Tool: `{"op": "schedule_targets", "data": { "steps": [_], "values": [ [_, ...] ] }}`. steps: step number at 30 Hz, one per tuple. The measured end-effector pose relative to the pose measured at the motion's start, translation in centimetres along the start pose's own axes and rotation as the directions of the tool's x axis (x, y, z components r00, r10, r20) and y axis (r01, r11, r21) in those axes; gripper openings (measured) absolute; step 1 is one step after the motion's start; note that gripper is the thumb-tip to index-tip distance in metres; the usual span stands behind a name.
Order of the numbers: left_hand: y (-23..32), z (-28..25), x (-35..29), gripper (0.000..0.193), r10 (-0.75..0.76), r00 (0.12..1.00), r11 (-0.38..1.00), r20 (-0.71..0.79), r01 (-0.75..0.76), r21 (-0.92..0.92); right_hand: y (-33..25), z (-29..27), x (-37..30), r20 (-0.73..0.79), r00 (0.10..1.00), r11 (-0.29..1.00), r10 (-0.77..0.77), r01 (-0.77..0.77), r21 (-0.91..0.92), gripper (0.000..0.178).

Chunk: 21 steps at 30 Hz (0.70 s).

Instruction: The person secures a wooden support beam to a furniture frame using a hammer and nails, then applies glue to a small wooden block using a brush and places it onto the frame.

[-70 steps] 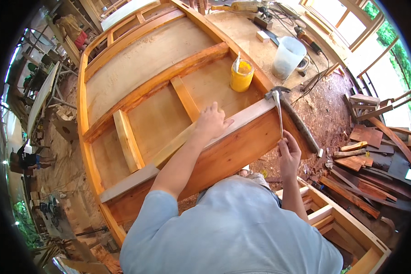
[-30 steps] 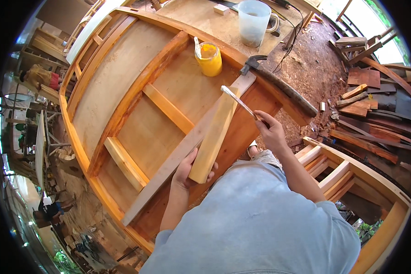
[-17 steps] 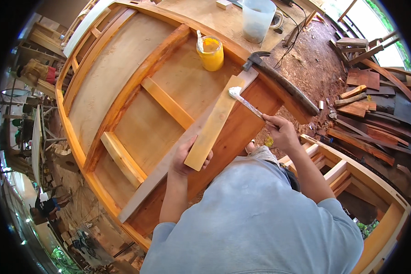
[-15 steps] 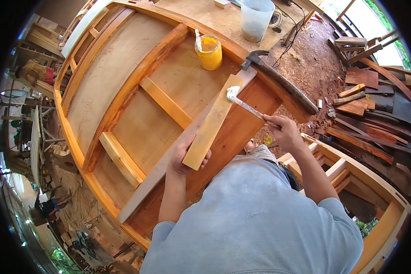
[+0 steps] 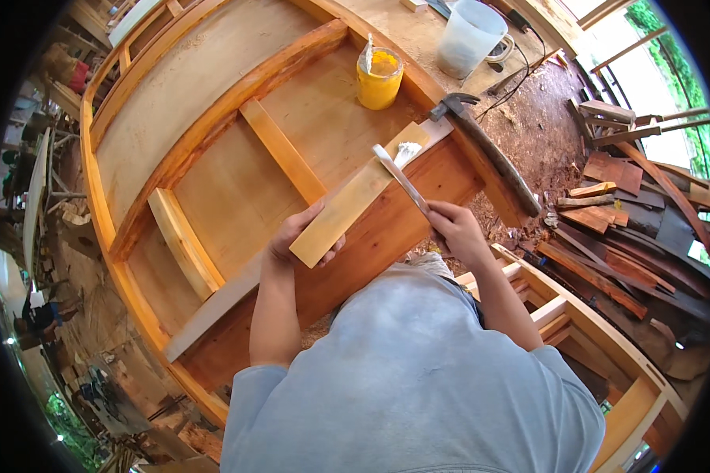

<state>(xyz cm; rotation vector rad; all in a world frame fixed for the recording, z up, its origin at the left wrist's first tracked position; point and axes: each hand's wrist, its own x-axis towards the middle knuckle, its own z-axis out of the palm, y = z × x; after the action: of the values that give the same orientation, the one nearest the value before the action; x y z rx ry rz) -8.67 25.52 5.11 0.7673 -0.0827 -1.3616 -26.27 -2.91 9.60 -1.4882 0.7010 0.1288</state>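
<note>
My left hand grips the lower end of a flat wooden board, its fingers wrapped round the sides and underneath. A dab of white paste sits near the board's far end. My right hand is closed round the near end of a narrow, flat, pale spatula. The spatula slants up and left across the board, its tip beside the paste. Beyond, a yellow jar with a white-smeared stick in it stands inside the wooden frame. A claw hammer lies on the frame's right corner.
A large curved wooden frame with cross pieces spreads before me. Behind it are a translucent pitcher and a black cord. Scrap boards pile up at the right. A second wooden frame stands near my right arm.
The spatula's tip has shifted left, off the paste to the board's left edge. The paste is now more exposed. The whole view has turned slightly, with both hands still gripping.
</note>
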Motion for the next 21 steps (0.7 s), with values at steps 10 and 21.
{"op": "schedule_targets", "data": {
  "steps": [10, 21],
  "values": [
    [-0.1, 0.2, 0.0, 0.052, 0.005, 1.0, 0.999, -0.025, -0.006, -0.043, -2.9, -8.3, 1.2, -0.151, 0.964, 0.889, -0.219, 0.133, -0.438, 0.032],
    [0.2, -0.3, 0.0, 0.054, 0.037, 0.998, 0.999, 0.06, -0.038, 0.011, -3.5, -5.2, 2.1, -0.019, 0.932, 0.752, -0.361, 0.28, -0.596, 0.027]
  ]
}}
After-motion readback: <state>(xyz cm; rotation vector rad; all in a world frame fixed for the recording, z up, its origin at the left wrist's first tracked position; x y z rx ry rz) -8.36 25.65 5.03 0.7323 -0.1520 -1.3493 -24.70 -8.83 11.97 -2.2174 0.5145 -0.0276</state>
